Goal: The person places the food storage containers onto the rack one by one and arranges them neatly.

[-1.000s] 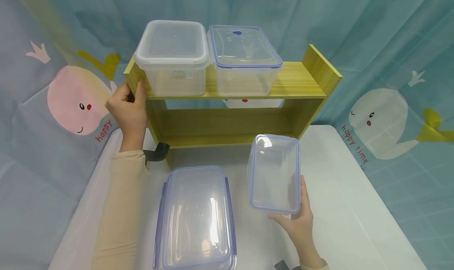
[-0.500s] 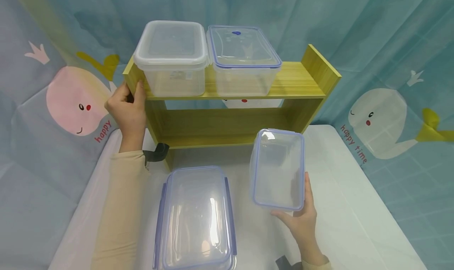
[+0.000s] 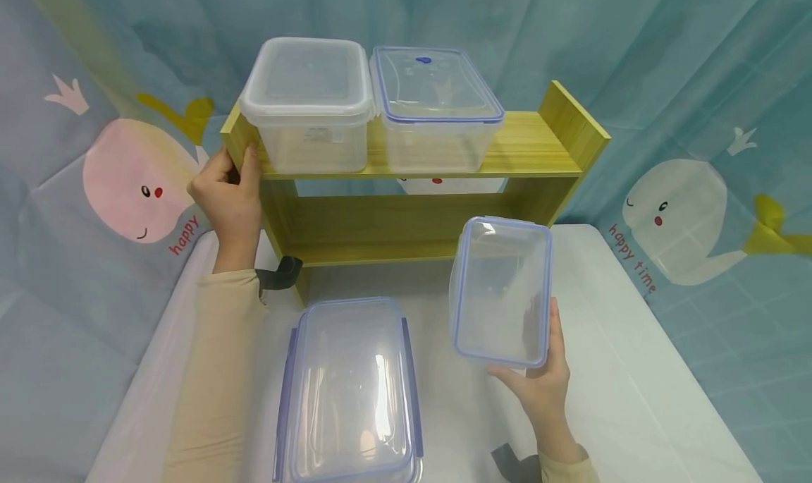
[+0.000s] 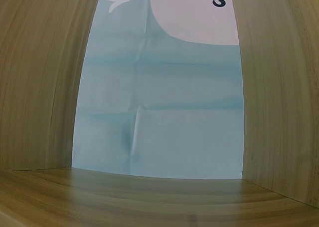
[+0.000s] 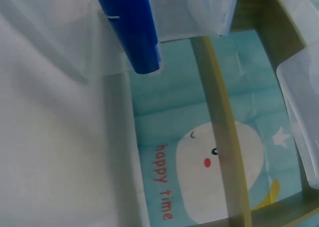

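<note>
At the upper left of the head view, my left hand (image 3: 230, 199) grips the left upright of a wooden two-tier shelf (image 3: 406, 223), fingers curled round its edge. Lower right, my right hand (image 3: 544, 393) holds a clear plastic food container (image 3: 504, 292) with a blue rim. Its thumb is at the near end and its fingers lie along the right side. The container is tilted, its rimmed face towards me, in front of the shelf's lower right part. In the right wrist view, a blue clip (image 5: 132, 32) hangs across the top.
On the top board stand a container with a frosted lid (image 3: 311, 81) and a blue-rimmed lidded container (image 3: 438, 88), side by side. A larger container with blue clips (image 3: 352, 391) lies on the white table (image 3: 609, 370). Printed curtains (image 3: 672, 60) surround the table.
My right hand has moved the container upward and slightly right, towards the shelf. The left hand has kept its hold on the shelf's upright.
</note>
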A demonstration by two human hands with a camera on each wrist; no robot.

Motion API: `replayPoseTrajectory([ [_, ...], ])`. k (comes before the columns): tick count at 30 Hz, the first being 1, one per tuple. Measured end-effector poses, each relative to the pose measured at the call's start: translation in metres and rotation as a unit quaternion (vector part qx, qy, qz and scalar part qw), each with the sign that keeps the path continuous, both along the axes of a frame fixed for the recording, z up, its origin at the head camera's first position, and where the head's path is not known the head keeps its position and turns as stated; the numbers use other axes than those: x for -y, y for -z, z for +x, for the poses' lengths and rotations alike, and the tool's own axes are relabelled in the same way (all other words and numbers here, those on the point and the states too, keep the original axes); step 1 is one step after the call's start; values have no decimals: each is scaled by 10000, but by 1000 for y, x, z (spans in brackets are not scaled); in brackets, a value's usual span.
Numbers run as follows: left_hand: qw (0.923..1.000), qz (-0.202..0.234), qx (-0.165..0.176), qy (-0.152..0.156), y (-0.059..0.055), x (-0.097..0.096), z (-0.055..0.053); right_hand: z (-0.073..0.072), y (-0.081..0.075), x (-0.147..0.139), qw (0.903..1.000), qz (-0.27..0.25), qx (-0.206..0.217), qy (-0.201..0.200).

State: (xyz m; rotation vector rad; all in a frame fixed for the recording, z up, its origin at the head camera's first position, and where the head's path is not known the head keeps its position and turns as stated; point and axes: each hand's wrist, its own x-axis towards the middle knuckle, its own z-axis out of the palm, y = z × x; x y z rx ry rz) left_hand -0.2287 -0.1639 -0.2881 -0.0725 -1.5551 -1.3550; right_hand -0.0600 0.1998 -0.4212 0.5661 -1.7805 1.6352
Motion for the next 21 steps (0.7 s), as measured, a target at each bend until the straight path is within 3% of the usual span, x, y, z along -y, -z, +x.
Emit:
replayPoseTrajectory([
  [21, 9998, -187, -51, -89, -2, -1, 5, -16, -25, -5, 9950, -663, -738, -131],
])
